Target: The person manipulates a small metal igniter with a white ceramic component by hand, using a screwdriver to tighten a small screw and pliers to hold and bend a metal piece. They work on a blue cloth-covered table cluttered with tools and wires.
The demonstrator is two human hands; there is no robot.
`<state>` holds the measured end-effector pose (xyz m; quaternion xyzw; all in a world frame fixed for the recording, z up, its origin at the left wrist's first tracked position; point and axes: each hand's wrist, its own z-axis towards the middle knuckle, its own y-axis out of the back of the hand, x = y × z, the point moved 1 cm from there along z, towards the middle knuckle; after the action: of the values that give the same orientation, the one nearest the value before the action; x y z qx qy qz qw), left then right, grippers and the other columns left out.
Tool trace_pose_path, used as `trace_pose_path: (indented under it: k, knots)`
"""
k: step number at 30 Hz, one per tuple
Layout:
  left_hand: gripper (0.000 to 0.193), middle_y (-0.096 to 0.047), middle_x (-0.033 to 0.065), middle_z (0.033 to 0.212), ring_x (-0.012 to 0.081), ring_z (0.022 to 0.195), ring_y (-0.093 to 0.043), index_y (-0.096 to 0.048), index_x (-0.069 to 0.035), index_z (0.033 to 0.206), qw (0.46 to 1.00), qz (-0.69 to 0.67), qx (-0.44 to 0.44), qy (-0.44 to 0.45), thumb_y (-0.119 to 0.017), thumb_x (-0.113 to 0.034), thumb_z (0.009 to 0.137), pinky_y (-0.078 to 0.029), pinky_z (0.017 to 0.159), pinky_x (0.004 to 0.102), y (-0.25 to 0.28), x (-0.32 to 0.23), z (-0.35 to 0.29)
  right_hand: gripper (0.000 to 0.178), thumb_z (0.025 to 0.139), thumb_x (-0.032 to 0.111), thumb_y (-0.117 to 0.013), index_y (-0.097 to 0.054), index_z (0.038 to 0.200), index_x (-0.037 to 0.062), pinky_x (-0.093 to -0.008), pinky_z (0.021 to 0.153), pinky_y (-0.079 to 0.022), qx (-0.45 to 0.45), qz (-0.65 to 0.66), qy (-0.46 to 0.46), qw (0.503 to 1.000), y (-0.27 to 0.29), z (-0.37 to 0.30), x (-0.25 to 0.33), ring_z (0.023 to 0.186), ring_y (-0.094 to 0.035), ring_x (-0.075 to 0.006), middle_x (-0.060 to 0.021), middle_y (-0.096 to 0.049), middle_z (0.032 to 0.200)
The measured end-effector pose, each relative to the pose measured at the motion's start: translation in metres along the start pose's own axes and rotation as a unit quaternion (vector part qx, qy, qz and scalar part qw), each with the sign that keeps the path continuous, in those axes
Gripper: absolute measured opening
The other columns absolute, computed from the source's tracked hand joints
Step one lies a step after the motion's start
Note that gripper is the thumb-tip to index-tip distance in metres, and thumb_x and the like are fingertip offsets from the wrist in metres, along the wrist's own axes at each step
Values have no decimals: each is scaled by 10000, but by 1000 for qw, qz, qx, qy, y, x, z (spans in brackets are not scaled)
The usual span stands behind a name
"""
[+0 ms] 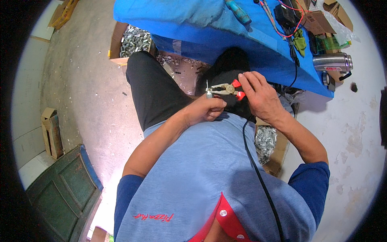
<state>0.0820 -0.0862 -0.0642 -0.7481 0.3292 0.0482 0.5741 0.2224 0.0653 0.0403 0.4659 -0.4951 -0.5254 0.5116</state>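
My right hand [261, 96] is closed round the red handles of a pair of pliers [229, 88], held over my lap. The jaws point left and are spread apart around a small silvery cylindrical part [209, 93] with a thin pin standing up from it. My left hand [204, 109] grips that part from below between thumb and fingers. Whether the jaws press on the part I cannot tell. Its lower end is hidden in my left hand.
A cardboard box [115, 42] of small metal cylinders stands beyond my left knee; another box [278, 161] with silvery pieces is at my right. Ahead, a blue-covered table [177, 20] bears a teal tool [238, 12] and wires. A steel flask [330, 62] lies at the right.
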Motion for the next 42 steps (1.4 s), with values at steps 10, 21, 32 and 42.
trace_pose_path:
  k: [10,21,32,42]
  knots:
    - [253,-380,-58,583,40,480,-296,-447,-158,686,1000,30,1,-2,-592,-196,889,-200,431,219,-1,0,1,578,725,11,-598,-482,1288,-52,-403,922,-498,36,26,-31,999,-2,-3,-3,1147,-516,-372,-202,-517,1234]
    - [115,-390,-60,637,41,509,-303,-509,-140,835,1000,16,9,6,-609,-174,880,-211,434,208,2,1,2,594,707,-5,-599,-484,1288,-50,-403,934,-495,15,26,-10,1000,-2,-3,-4,1158,-512,-373,-200,-516,1237]
    - [203,-375,-61,600,39,493,-297,-470,-154,733,999,34,7,1,-605,-196,878,-206,437,217,-2,-1,1,583,713,-12,-598,-486,1285,-43,-402,936,-492,19,49,-32,998,-6,-3,-5,1156,-515,-368,-193,-518,1237]
    - [318,-363,-60,549,39,468,-286,-405,-170,623,998,59,2,-4,-575,-216,888,-183,428,232,-5,-2,1,635,684,-35,-604,-468,1304,-28,-420,918,-503,22,74,-44,996,-6,-3,-3,1158,-512,-379,-194,-513,1243]
